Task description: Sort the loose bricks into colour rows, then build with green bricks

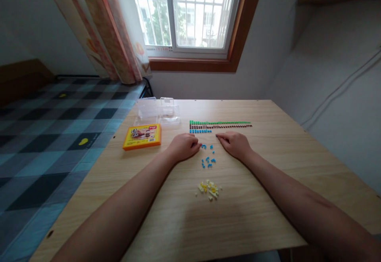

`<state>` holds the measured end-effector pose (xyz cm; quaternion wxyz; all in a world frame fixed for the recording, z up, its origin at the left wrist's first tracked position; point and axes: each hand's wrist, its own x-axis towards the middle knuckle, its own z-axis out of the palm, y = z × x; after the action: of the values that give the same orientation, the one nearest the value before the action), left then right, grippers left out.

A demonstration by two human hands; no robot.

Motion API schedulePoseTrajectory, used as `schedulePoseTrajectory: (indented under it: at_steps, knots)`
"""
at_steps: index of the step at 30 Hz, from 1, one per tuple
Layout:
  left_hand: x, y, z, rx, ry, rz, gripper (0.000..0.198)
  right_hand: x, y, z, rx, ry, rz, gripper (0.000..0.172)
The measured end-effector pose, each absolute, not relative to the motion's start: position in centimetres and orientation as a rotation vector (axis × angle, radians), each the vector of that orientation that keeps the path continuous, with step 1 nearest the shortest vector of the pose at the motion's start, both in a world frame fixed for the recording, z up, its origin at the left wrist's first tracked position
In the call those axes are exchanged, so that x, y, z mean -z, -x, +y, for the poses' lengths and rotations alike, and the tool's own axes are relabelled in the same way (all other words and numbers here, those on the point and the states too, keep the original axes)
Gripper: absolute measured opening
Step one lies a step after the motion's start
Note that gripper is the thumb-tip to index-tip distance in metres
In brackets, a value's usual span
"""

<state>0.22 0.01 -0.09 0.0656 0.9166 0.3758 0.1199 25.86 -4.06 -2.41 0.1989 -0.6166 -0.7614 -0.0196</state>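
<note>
My left hand (187, 146) rests on the table with its fingers curled together, its fingertips beside the loose blue bricks (207, 160). My right hand (234, 142) lies opposite, fingers pressed together and pointing left, close to the right end of a row of small blue bricks (200, 131). Anything between the fingers of either hand is too small or hidden to make out. Just behind the blue row run a longer brown row (220, 127) and a green row (220, 122). Nearer to me is a loose pile of pale and bright yellow bricks (210, 189).
A yellow-orange box (142, 136) lies left of my left hand. Clear plastic containers (147, 111) stand behind it at the table's far left corner. The wooden table (166, 222) borders a bed with a checked cover (74, 135) on the left; a window is ahead.
</note>
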Motion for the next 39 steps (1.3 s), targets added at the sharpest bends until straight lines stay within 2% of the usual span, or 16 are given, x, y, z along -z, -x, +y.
schedulePoseTrajectory:
  at_steps: [11,39]
  knots:
    - [0.1,-0.2,-0.1,-0.354,-2.787,1.138,0.038,2.3,-24.9,-0.7,0.013,1.727,-2.098,0.027]
    - [-0.1,-0.3,-0.2,-0.335,-2.779,1.138,0.037,2.0,-25.1,-1.0,-0.064,1.694,-2.086,0.027]
